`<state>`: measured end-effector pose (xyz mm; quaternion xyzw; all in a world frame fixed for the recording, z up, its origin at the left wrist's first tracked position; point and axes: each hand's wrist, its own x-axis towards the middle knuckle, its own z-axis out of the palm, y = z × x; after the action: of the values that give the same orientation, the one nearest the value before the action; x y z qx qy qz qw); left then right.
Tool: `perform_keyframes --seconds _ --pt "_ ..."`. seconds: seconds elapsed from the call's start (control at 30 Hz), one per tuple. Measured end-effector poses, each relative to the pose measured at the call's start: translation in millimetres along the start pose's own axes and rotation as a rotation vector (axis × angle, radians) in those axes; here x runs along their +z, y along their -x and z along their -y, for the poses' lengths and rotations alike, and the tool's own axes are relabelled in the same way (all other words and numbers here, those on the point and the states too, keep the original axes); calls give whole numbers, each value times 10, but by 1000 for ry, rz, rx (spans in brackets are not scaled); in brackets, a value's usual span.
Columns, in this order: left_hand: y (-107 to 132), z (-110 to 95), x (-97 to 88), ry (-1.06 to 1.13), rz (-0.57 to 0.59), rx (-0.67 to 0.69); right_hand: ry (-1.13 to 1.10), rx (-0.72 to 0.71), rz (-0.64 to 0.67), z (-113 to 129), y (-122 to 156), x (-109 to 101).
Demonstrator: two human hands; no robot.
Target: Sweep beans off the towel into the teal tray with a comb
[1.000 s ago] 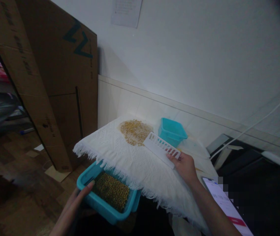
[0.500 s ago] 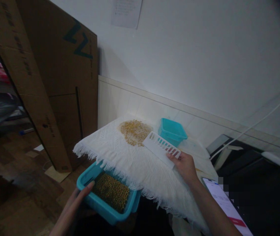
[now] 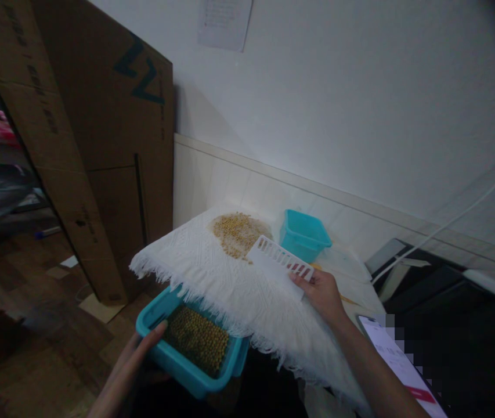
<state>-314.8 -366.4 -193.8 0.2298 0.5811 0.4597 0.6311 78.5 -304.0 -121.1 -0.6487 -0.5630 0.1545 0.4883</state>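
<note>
My left hand (image 3: 132,363) holds a teal tray (image 3: 173,363) full of greenish beans (image 3: 197,337) just below the fringed near edge of a white cloth (image 3: 221,284). My right hand (image 3: 322,293) grips a white slotted plastic scraper (image 3: 278,260) that rests on the cloth. Its far end lies beside a pile of yellow beans (image 3: 237,231) at the back of the cloth.
A second, empty-looking teal tray (image 3: 303,233) stands behind the scraper by the wall. Large cardboard boxes (image 3: 99,128) lean at the left. A lit phone (image 3: 399,363) lies at the right, with a white cable (image 3: 447,223) above it. Wooden floor shows at the lower left.
The scraper and my right hand have slid a little to the left, toward the yellow beans. My left hand and its tray have stayed put.
</note>
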Motion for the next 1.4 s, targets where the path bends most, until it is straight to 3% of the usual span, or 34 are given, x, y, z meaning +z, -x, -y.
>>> perform_keyframes --seconds 0.3,0.53,0.97,1.17,1.4 --pt "-16 22 -26 4 33 -10 76 -60 17 -22 4 85" --pt "-102 84 -24 -19 -31 -6 78 -84 58 -40 127 74" --pt "-20 26 16 -19 -17 15 -5 -116 171 350 426 177" --pt "-33 39 1 18 9 -3 39 -108 139 498 621 187" --pt "23 19 17 -20 -4 47 42 -86 64 465 692 75"
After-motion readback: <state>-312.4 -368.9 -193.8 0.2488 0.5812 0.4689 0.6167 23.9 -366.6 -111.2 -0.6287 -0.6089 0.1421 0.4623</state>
